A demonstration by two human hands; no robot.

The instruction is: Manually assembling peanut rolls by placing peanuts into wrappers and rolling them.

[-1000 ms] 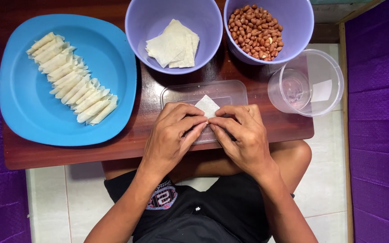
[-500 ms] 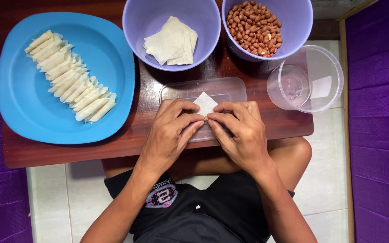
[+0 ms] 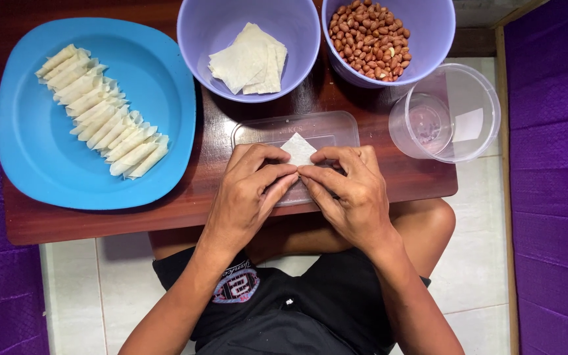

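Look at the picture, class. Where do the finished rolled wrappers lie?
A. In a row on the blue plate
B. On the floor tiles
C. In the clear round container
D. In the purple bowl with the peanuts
A: the rolled wrappers lie in a slanted row on the blue plate, at the left of the wooden table.

Both forearms reach forward and angle inward, so the left hand (image 3: 248, 194) and right hand (image 3: 350, 190) meet knuckles up. Their fingers (image 3: 277, 172) curl inward, tips touching each other in a close pinch at the middle.
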